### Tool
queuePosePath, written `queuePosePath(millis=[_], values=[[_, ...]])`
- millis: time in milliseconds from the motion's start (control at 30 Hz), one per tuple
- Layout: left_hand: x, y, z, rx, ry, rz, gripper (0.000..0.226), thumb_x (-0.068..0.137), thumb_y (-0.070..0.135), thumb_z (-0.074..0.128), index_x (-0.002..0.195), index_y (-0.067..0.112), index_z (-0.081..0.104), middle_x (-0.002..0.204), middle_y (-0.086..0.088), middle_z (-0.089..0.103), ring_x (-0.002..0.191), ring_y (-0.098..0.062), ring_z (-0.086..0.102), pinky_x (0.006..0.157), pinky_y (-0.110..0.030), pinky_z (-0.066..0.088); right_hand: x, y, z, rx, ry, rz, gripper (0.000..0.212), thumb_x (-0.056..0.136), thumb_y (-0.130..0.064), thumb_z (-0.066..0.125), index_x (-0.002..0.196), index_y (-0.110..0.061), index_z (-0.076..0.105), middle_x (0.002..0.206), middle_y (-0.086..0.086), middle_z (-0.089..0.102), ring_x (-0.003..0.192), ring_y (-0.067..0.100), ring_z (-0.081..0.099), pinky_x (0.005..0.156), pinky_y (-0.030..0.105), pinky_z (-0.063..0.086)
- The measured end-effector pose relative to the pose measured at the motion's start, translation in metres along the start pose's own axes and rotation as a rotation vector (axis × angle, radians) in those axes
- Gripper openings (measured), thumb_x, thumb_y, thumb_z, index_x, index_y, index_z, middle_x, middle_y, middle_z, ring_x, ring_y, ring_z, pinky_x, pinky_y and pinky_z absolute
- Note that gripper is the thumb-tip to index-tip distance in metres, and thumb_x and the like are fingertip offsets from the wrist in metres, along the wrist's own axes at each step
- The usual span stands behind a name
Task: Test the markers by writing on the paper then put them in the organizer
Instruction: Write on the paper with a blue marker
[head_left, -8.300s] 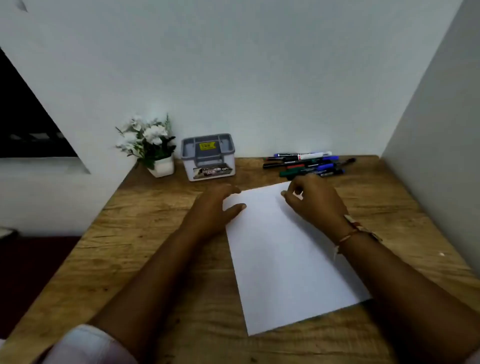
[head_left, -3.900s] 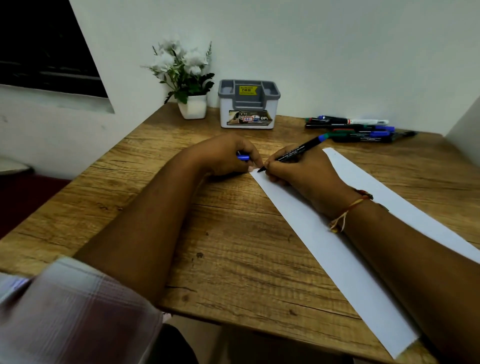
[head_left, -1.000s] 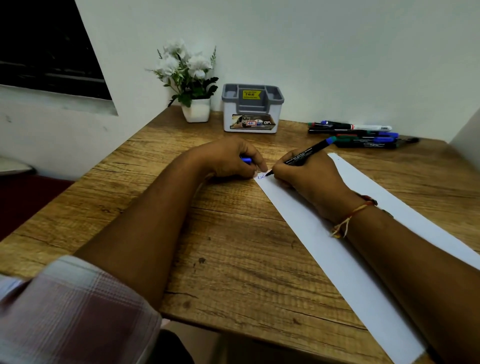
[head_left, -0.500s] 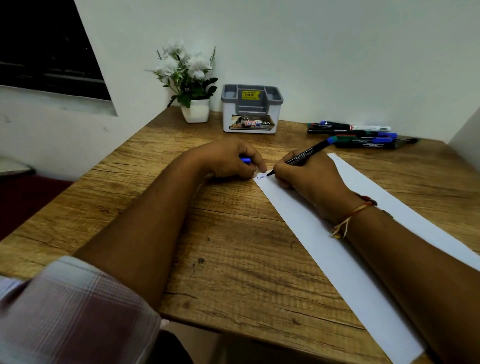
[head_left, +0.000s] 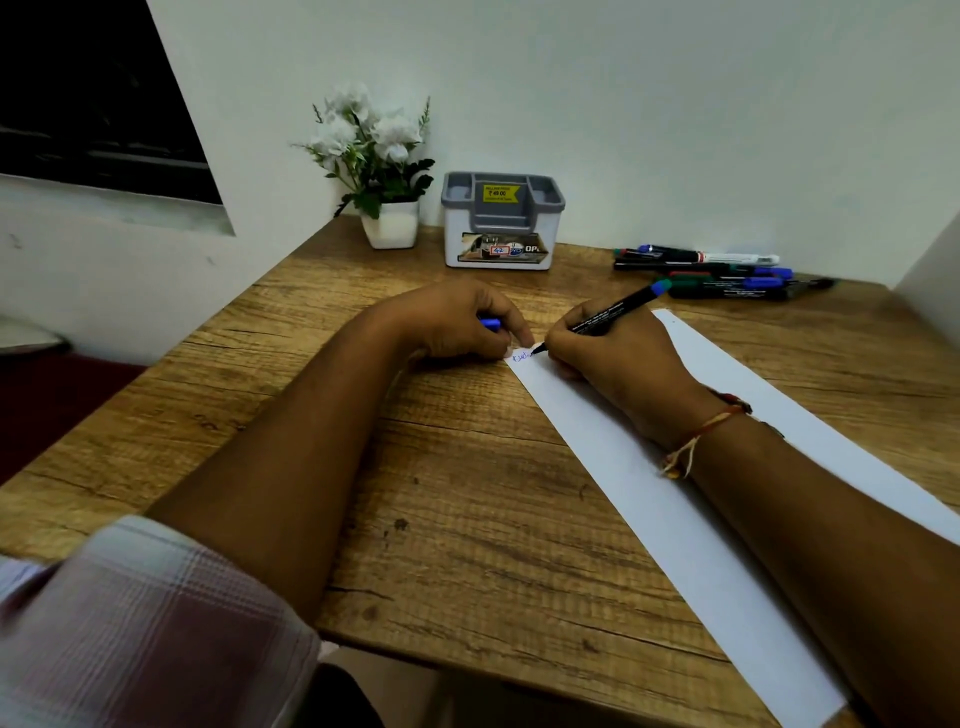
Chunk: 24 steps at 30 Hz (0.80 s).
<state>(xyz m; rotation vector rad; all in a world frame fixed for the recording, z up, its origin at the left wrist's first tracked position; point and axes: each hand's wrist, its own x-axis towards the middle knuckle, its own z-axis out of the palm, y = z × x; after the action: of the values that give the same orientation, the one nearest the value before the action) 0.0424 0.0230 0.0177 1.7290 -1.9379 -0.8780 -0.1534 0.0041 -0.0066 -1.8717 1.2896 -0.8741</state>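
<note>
**A:** Far left, well short of the fingers?

**B:** A plaid sleeve (head_left: 145, 623), low in the corner, over the near edge of the wooden table (head_left: 467, 519).

**A:** Beyond the left fingers?

**B:** A white pot of white flowers (head_left: 390, 228) against the wall, up and to the left of the knuckles. Just right of that, straight beyond the left fingers, the organizer (head_left: 501, 228): white body, grey compartmented top, yellow price sticker on the middle of the grey part. Well apart from both hands. Compartment floors hidden from this angle; only grey walls and the sticker on show.

**A:** And the left hand (head_left: 457, 325)?

**B:** Curled round a blue cap (head_left: 490, 323), with only a short stub showing between thumb and forefinger. Fingertips down at the far corner of the paper (head_left: 670, 519), touching it.

**A:** Between the two sets of fingers?

**B:** A blue scribble (head_left: 521, 356) on that corner. Long white sheet, running from the fingertips back under the right forearm to the near table edge.

**A:** And the right hand (head_left: 618, 364)?

**B:** Pinching a black marker (head_left: 613, 313) in a writing grip. Tip on the paper just right of the scribble, blue end tilted up and away. A thread bracelet (head_left: 698, 436) at the wrist.

**A:** Beyond the right fingers?

**B:** A pile of loose markers (head_left: 727, 273), lying flat on the table near the wall, with blue, green, red and white parts showing.
</note>
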Motion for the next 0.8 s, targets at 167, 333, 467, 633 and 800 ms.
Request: queuePosePath(millis=[167, 333, 467, 633, 800], values=[[0.0002, -0.0016, 0.0003, 0.01, -0.001, 0.017, 0.025, 0.088, 0.014, 0.071, 0.105, 0.033, 0.075, 0.105, 0.022, 0.061, 0.096, 0.0, 0.054, 0.081, -0.026, 0.042, 0.0013, 0.0017, -0.0005, 0.012, 0.029, 0.005, 0.009, 0.079, -0.02, 0.068, 0.076, -0.013, 0.073, 0.07, 0.002, 0.071, 0.071, 0.012, 0.065, 0.067, 0.031, 0.049], [0.0007, -0.0015, 0.0003, 0.009, 0.005, 0.014, 0.026, 0.088, 0.013, 0.071, 0.104, 0.034, 0.075, 0.111, 0.019, 0.061, 0.098, -0.001, 0.054, 0.079, -0.024, 0.043, 0.0007, 0.0008, -0.0003, -0.004, 0.028, 0.025, 0.009, 0.081, -0.019, 0.068, 0.082, -0.012, 0.075, 0.076, 0.004, 0.074, 0.074, 0.012, 0.065, 0.067, 0.028, 0.048], [0.0012, -0.0018, 0.0008, -0.009, 0.007, 0.007, 0.026, 0.087, 0.012, 0.071, 0.104, 0.032, 0.076, 0.103, 0.021, 0.061, 0.095, -0.001, 0.055, 0.077, -0.022, 0.042, 0.0004, -0.0001, -0.0018, -0.018, 0.015, 0.019, 0.009, 0.081, -0.018, 0.068, 0.075, -0.014, 0.073, 0.07, 0.004, 0.073, 0.071, 0.013, 0.066, 0.069, 0.032, 0.052], [0.0014, -0.0029, 0.0001, -0.001, 0.008, 0.007, 0.026, 0.087, 0.012, 0.071, 0.104, 0.032, 0.076, 0.102, 0.022, 0.061, 0.094, -0.002, 0.055, 0.077, -0.023, 0.042, 0.0009, -0.0003, -0.0006, -0.003, 0.031, 0.036, 0.008, 0.081, -0.019, 0.069, 0.078, -0.014, 0.075, 0.074, 0.004, 0.074, 0.076, 0.015, 0.068, 0.073, 0.033, 0.056], [0.0018, -0.0023, 0.0, 0.0, 0.002, -0.002, 0.027, 0.088, 0.012, 0.07, 0.103, 0.034, 0.075, 0.103, 0.021, 0.06, 0.094, -0.003, 0.055, 0.072, -0.022, 0.04, 0.0011, 0.0004, -0.001, -0.007, 0.033, 0.049, 0.009, 0.08, -0.021, 0.07, 0.078, -0.014, 0.075, 0.073, 0.004, 0.074, 0.077, 0.016, 0.07, 0.074, 0.035, 0.058]])
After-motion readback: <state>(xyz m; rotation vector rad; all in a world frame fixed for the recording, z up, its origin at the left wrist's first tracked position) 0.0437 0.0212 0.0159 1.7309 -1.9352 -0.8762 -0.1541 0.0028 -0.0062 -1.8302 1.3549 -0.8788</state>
